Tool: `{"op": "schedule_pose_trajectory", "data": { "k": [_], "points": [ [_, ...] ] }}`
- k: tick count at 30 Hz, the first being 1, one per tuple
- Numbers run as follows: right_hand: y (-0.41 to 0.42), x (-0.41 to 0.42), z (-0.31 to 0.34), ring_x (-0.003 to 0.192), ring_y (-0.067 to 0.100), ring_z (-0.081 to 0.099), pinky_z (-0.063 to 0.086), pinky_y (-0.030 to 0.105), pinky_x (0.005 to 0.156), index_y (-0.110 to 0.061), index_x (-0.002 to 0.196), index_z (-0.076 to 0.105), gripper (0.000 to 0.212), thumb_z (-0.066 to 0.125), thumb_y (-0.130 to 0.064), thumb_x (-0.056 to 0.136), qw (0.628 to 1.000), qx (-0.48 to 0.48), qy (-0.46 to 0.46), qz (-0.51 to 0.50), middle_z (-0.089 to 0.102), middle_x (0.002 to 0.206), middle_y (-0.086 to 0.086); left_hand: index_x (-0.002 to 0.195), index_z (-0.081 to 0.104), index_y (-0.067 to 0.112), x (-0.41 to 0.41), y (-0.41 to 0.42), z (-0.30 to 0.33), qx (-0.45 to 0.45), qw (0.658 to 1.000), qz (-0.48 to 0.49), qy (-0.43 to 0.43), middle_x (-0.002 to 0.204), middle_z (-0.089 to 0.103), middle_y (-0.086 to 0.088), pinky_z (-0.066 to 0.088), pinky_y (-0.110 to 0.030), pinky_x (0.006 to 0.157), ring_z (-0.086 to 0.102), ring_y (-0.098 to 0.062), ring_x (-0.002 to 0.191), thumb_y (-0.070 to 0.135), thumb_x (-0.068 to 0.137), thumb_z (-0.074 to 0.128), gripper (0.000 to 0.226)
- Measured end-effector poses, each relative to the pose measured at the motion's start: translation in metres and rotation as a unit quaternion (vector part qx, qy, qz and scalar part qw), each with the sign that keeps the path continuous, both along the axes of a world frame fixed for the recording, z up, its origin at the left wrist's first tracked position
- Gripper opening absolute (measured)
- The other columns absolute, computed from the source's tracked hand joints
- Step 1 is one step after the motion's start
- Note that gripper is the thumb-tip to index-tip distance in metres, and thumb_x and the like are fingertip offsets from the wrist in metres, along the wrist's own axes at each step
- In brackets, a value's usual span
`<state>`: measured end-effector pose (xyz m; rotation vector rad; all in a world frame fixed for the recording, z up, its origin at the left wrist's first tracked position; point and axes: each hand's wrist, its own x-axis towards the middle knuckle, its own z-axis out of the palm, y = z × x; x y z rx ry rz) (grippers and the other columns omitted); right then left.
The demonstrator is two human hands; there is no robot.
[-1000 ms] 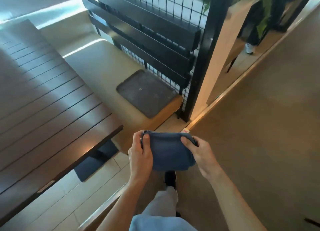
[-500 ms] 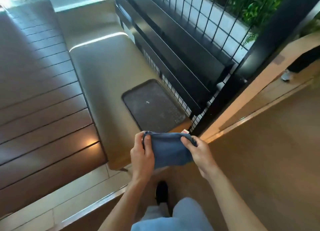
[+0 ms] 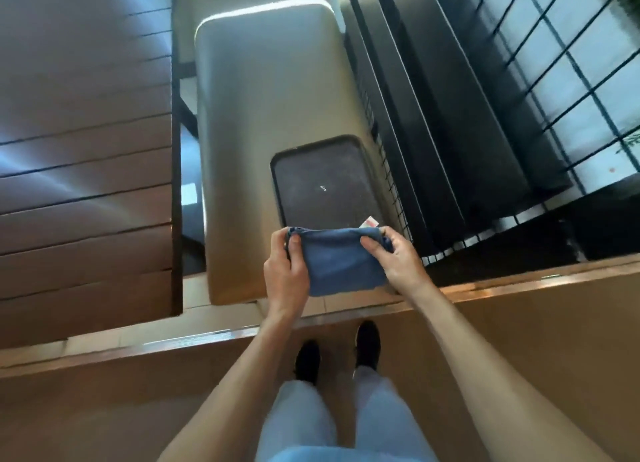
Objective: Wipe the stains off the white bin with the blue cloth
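Stretching blue cloth [image 3: 341, 264] sideways between both hands.

place: public dining or café area | evidence: slatted wooden table [image 3: 83, 170]; long white bin [image 3: 270, 115] with dark flap [image 3: 329, 181]; black grid fence [image 3: 554, 80]; tiled floor [image 3: 221, 319]

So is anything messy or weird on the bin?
Yes. The dark flap on the white bin looks dusty, with a small white speck near its middle. The blue cloth, held above, has not touched it.
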<state>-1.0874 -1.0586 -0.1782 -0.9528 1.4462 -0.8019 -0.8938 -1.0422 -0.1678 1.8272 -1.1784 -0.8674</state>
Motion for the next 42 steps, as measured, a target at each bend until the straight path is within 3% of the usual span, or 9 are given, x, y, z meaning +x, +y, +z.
{"op": "schedule_pose_trajectory", "data": {
  "k": [4,8,11,16,20,31,36,39,42],
  "points": [
    [-0.036,-0.021,-0.022,0.093,0.000,0.063,0.050,0.017,0.079,-0.025,0.105,0.068,0.008,0.063,-0.027,0.099,0.998,-0.009,0.004,0.063,0.068,0.102,-0.007,0.112,0.055,0.024,-0.017,-0.026,-0.032,0.016,0.999,0.034,-0.010,0.087,0.065,0.011,0.045,-0.019,0.062,0.062,0.001,0.079,0.033,0.109,0.040,0.018],
    [-0.068,-0.034,-0.059,0.102,0.019,0.066,0.053,0.039,0.087,-0.031,0.102,0.065,0.010,0.060,-0.039,0.098,0.992,-0.018,0.050,0.111,0.069,0.103,0.003,0.114,0.055,0.021,-0.029,-0.051,-0.073,0.027,0.997,0.062,-0.022,0.085,0.064,0.009,0.042,-0.031,0.064,0.059,-0.004,0.072,0.033,0.109,0.040,0.020],
    [-0.086,-0.039,-0.092,0.102,0.022,0.066,0.053,0.050,0.090,-0.030,0.102,0.063,0.016,0.059,-0.045,0.097,0.989,-0.013,0.077,0.122,0.069,0.101,0.004,0.115,0.056,0.020,-0.033,-0.067,-0.103,0.031,0.997,0.059,-0.026,0.086,0.064,0.007,0.037,-0.027,0.065,0.056,-0.006,0.073,0.030,0.109,0.040,0.020],
    [-0.106,-0.041,-0.139,0.100,0.014,0.066,0.053,0.047,0.092,-0.033,0.102,0.060,0.015,0.055,-0.047,0.099,0.984,0.013,0.106,0.145,0.069,0.101,-0.005,0.122,0.054,0.020,-0.032,-0.079,-0.147,0.060,0.997,0.046,-0.030,0.094,0.066,0.005,0.040,-0.032,0.068,0.060,-0.014,0.081,0.033,0.109,0.039,0.023],
    [-0.118,-0.037,-0.165,0.093,0.011,0.066,0.053,0.040,0.083,-0.035,0.096,0.058,0.012,0.052,-0.045,0.101,0.977,0.041,0.130,0.161,0.068,0.096,-0.008,0.121,0.052,0.023,-0.029,-0.083,-0.176,0.093,0.995,0.039,-0.024,0.093,0.067,0.004,0.042,-0.031,0.069,0.062,-0.015,0.081,0.037,0.109,0.038,0.023],
    [-0.169,-0.020,-0.216,0.089,0.023,0.065,0.053,0.047,0.080,-0.033,0.097,0.052,0.015,0.048,-0.048,0.098,0.954,0.057,0.229,0.185,0.065,0.094,-0.001,0.119,0.052,0.024,-0.016,-0.128,-0.232,0.141,0.988,0.035,-0.053,0.095,0.069,-0.001,0.050,-0.043,0.083,0.063,-0.026,0.090,0.039,0.108,0.038,0.023],
    [-0.187,-0.008,-0.224,0.105,0.027,0.060,0.049,0.043,0.087,-0.032,0.108,0.057,0.020,0.051,-0.046,0.097,0.927,0.041,0.318,0.193,0.063,0.114,-0.001,0.124,0.052,0.031,-0.007,-0.149,-0.241,0.180,0.978,0.012,-0.103,0.109,0.072,-0.004,0.050,-0.045,0.091,0.064,-0.032,0.102,0.044,0.106,0.037,0.027],
    [-0.194,-0.003,-0.228,0.117,0.029,0.055,0.043,0.038,0.088,-0.025,0.122,0.061,0.030,0.052,-0.041,0.098,0.909,0.039,0.367,0.194,0.055,0.127,0.003,0.131,0.051,0.033,-0.001,-0.159,-0.242,0.210,0.970,-0.011,-0.121,0.118,0.071,0.001,0.048,-0.041,0.095,0.063,-0.027,0.110,0.044,0.105,0.040,0.031],
    [-0.192,-0.002,-0.225,0.128,0.028,0.049,0.044,0.042,0.100,-0.026,0.136,0.055,0.039,0.053,-0.038,0.098,0.907,0.056,0.371,0.192,0.048,0.138,0.002,0.135,0.049,0.032,0.004,-0.158,-0.238,0.236,0.964,-0.035,-0.119,0.127,0.066,0.002,0.046,-0.040,0.098,0.061,-0.023,0.117,0.043,0.103,0.043,0.034]
  ]
}}
